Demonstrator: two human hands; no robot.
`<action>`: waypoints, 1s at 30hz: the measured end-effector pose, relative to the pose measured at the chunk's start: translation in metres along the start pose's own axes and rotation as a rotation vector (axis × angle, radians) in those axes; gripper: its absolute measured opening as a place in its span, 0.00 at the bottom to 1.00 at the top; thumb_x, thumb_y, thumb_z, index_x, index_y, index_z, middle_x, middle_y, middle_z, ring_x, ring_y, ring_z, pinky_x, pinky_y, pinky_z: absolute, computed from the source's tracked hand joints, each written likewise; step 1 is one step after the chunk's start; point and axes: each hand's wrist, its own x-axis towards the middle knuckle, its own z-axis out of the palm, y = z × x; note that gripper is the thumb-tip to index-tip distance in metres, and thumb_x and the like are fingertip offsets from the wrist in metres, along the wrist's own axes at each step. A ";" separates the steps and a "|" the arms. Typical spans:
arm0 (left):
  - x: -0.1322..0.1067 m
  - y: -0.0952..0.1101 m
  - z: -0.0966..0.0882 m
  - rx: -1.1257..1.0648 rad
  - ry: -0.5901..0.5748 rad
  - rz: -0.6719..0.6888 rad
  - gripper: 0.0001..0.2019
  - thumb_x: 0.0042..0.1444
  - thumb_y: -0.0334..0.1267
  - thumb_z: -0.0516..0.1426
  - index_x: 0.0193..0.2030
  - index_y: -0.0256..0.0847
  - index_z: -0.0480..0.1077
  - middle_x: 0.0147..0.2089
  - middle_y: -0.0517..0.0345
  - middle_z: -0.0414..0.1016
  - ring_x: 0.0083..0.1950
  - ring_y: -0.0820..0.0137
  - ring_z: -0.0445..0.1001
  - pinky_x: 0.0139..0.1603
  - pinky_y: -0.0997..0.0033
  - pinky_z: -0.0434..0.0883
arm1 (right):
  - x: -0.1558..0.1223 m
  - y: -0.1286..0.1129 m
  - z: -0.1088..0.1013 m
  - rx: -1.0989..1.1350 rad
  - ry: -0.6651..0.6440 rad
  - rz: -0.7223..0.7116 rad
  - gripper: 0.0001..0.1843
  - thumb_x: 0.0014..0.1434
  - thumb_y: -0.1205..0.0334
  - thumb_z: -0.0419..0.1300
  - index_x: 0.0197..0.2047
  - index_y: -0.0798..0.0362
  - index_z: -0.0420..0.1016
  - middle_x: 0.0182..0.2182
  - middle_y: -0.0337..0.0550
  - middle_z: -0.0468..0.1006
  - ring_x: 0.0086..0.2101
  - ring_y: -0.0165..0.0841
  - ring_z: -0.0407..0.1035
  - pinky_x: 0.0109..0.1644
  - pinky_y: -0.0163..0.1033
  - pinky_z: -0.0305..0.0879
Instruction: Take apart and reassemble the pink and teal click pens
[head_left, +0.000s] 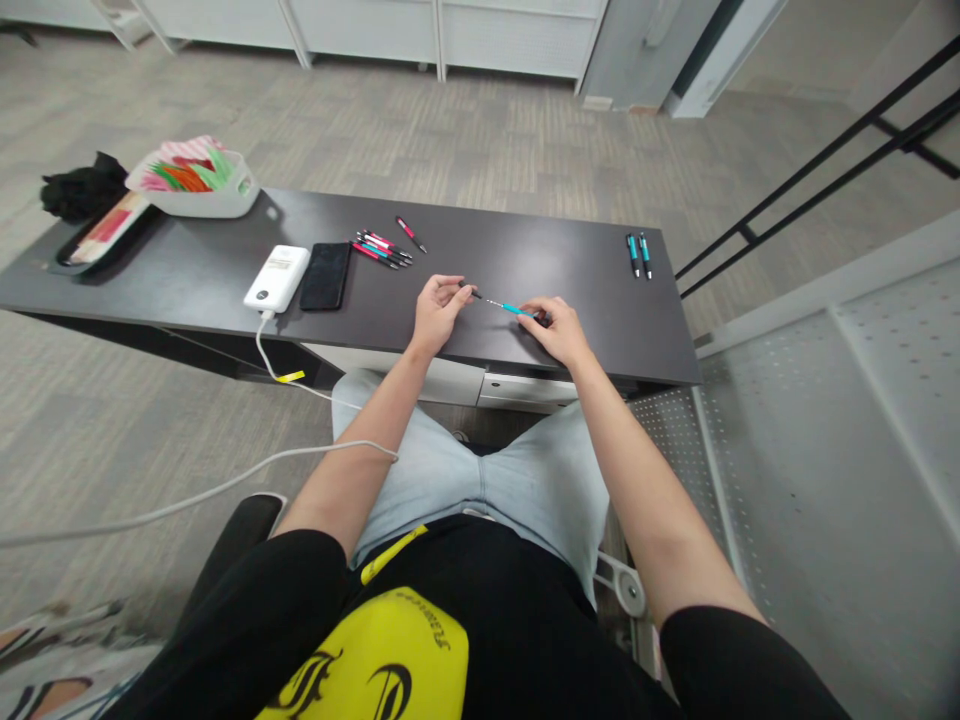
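Over the front part of the dark desk (480, 240), my left hand (437, 315) pinches a short black pen piece (470, 289), likely the lower grip section. My right hand (553, 328) is closed around a blue pen barrel (516, 310). A thin, light-coloured refill tip (493, 302) sticks out of the barrel toward the black piece, and a small gap separates the two. Part of the barrel is hidden by my right fingers. Farther back lies a group of several red and blue pens (381, 248), with one red pen (410, 234) apart from them.
Two blue pens (639, 256) lie at the right end. Left of the pens are a black phone (325, 276) and a white power bank (277, 279) with a cable. A white basket (202, 204) and a black tray (94, 262) stand at far left. Black rails (810, 150) rise at right.
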 end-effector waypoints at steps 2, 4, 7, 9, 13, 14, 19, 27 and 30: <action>0.000 -0.001 0.000 -0.002 -0.003 -0.005 0.32 0.58 0.64 0.86 0.49 0.52 0.74 0.50 0.50 0.97 0.48 0.57 0.94 0.59 0.52 0.90 | 0.000 0.000 0.000 -0.008 -0.005 0.004 0.25 0.73 0.26 0.75 0.49 0.39 0.94 0.51 0.57 0.97 0.51 0.66 0.85 0.70 0.83 0.83; 0.000 -0.003 0.001 0.002 -0.010 -0.011 0.33 0.58 0.65 0.86 0.48 0.52 0.74 0.50 0.50 0.97 0.48 0.58 0.94 0.59 0.51 0.90 | -0.001 0.001 0.000 -0.020 -0.008 0.011 0.25 0.74 0.26 0.75 0.50 0.39 0.94 0.51 0.57 0.97 0.52 0.66 0.85 0.70 0.82 0.83; 0.000 -0.005 0.001 -0.007 -0.021 -0.011 0.33 0.57 0.65 0.87 0.48 0.51 0.74 0.49 0.51 0.96 0.48 0.58 0.94 0.60 0.52 0.90 | -0.001 0.001 0.000 -0.026 -0.007 0.013 0.25 0.74 0.26 0.75 0.50 0.38 0.94 0.51 0.55 0.97 0.52 0.66 0.85 0.70 0.81 0.83; 0.000 -0.005 0.001 -0.006 -0.030 -0.012 0.33 0.56 0.62 0.87 0.47 0.51 0.74 0.48 0.52 0.95 0.48 0.59 0.93 0.60 0.53 0.90 | -0.001 0.002 0.000 -0.021 -0.005 0.005 0.24 0.74 0.27 0.75 0.51 0.39 0.95 0.51 0.55 0.97 0.52 0.66 0.85 0.70 0.81 0.83; -0.002 -0.003 0.000 0.045 -0.064 -0.016 0.31 0.58 0.59 0.88 0.45 0.50 0.74 0.46 0.53 0.94 0.47 0.60 0.92 0.57 0.56 0.89 | -0.001 0.003 0.001 -0.024 -0.008 -0.001 0.23 0.75 0.29 0.74 0.51 0.39 0.95 0.52 0.56 0.97 0.51 0.65 0.85 0.70 0.81 0.83; -0.002 -0.002 0.000 0.057 -0.070 -0.016 0.31 0.59 0.59 0.87 0.45 0.50 0.74 0.46 0.53 0.93 0.46 0.60 0.92 0.56 0.57 0.88 | -0.001 0.003 0.001 -0.024 -0.007 -0.002 0.23 0.75 0.29 0.75 0.52 0.39 0.95 0.52 0.56 0.97 0.51 0.64 0.85 0.70 0.81 0.83; -0.003 -0.001 -0.001 0.087 -0.064 0.003 0.30 0.61 0.58 0.87 0.45 0.50 0.73 0.44 0.55 0.90 0.47 0.60 0.91 0.57 0.57 0.88 | 0.000 0.003 0.002 -0.013 0.002 -0.002 0.22 0.75 0.29 0.75 0.51 0.38 0.95 0.51 0.53 0.97 0.51 0.64 0.84 0.70 0.80 0.83; -0.006 0.001 0.001 0.104 -0.057 -0.007 0.23 0.59 0.44 0.86 0.42 0.49 0.75 0.42 0.58 0.89 0.44 0.63 0.88 0.51 0.63 0.83 | 0.001 0.002 0.003 -0.042 0.013 -0.013 0.22 0.76 0.30 0.73 0.50 0.39 0.92 0.52 0.53 0.96 0.50 0.62 0.84 0.73 0.75 0.80; -0.006 0.004 0.002 0.110 -0.053 -0.023 0.22 0.59 0.41 0.85 0.41 0.48 0.76 0.41 0.59 0.89 0.44 0.64 0.88 0.51 0.64 0.83 | 0.001 -0.001 0.002 -0.059 0.014 -0.001 0.18 0.77 0.33 0.74 0.50 0.38 0.92 0.52 0.51 0.96 0.52 0.61 0.83 0.73 0.73 0.81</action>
